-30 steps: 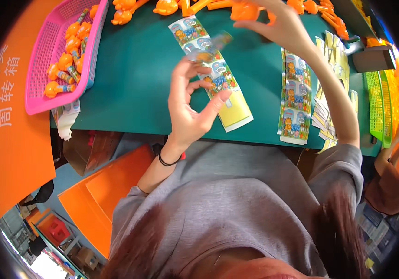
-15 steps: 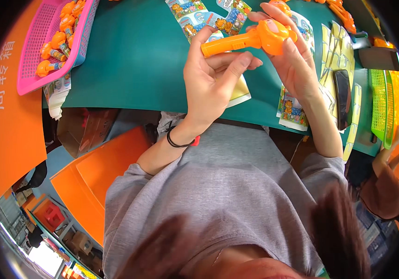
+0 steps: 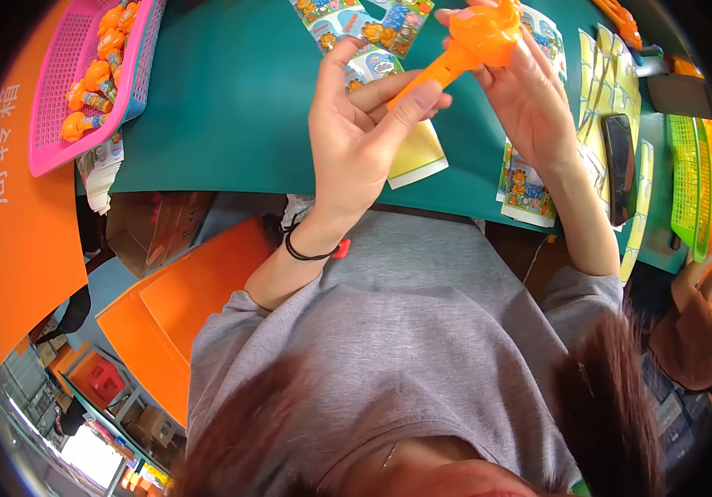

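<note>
Above the green table, I hold an orange plastic toy (image 3: 485, 40) with a rounded figure head and a straight stick handle. My left hand (image 3: 352, 145) pinches the handle's free end between thumb and fingers. My right hand (image 3: 538, 112) has its fingers and thumb around the head, partly covering it. Colourful printed sticker sheets (image 3: 402, 29) lie beyond my left hand, and another stack of sticker sheets (image 3: 528, 197) lies beside my right wrist. Below the handle, a yellow piece of paper (image 3: 422, 157) rests on the table near its front edge.
At the far left, a pink basket (image 3: 45, 137) holds several orange toys with wrapped handles. To the right lie yellow strips (image 3: 596, 91), a dark phone (image 3: 619, 170) and a green basket (image 3: 687, 182) of orange pieces. A co-worker's arm (image 3: 692, 286) shows at the right edge.
The toy has tilted, its head going up and away while the handle end dropped. My left thumb now presses on the handle, which earlier lay across my open fingers.
</note>
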The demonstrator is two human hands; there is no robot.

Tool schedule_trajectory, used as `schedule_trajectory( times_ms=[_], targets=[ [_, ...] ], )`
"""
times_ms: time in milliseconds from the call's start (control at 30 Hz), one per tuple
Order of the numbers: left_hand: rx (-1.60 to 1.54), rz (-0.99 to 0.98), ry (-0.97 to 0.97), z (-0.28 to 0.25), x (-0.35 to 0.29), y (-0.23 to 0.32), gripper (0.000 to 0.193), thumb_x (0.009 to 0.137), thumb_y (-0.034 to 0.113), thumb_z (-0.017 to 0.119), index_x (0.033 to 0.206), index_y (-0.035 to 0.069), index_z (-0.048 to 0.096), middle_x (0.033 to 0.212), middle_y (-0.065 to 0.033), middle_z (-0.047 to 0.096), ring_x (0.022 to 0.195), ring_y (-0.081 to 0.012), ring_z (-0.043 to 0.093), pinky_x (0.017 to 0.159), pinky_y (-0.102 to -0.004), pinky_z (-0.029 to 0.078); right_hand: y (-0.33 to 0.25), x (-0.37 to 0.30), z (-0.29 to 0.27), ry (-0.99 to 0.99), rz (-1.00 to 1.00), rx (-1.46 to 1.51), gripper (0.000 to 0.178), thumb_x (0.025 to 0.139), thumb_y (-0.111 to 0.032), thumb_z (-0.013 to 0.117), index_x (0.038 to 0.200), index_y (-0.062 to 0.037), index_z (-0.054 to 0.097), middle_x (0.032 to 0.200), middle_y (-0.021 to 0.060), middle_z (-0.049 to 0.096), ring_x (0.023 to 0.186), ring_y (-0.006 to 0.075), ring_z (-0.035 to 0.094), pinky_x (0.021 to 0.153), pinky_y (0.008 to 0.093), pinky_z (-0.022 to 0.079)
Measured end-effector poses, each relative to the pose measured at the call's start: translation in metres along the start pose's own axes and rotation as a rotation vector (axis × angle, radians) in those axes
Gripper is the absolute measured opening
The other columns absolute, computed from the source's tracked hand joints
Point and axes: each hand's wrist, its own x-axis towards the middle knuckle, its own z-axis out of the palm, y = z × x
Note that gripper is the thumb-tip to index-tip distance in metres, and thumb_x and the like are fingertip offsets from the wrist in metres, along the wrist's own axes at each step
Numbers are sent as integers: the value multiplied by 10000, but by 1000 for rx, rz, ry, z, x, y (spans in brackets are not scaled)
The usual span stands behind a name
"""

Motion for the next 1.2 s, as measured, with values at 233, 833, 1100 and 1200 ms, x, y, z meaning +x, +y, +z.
schedule_trajectory(
  times_ms=[233,833,1100,1200],
  targets=[
    [-34,-160,-42,-41,5,32,217,920,93,675,1101,-22,648,1161,-76,627,985,-138,625,860,-306,514,-56,32,69,893,760,-350,507,1020,-400,496,1378,-50,422,1253,149,589,1066,228,637,937,363,528],
    [402,-241,-331,-10,23,37,272,875,139,741,1057,-53,678,950,-91,713,860,-128,671,800,-254,524,-51,36,74,856,765,-317,562,959,-430,580,1300,11,508,1202,182,635,1089,269,649,935,378,543],
    [442,-233,-345,-14,28,34,293,872,201,749,1054,-24,704,971,-74,714,876,-118,645,852,-259,483,-52,34,72,840,786,-291,546,954,-426,585,1267,18,533,1173,187,642,1069,262,653,923,382,552],
    [478,-239,-380,-17,30,35,295,874,205,748,1061,-20,704,967,-70,716,880,-115,648,851,-259,485,-53,34,73,843,774,-315,540,953,-415,587,1268,19,532,1172,190,642,1071,263,652,924,387,551]
  ],
)
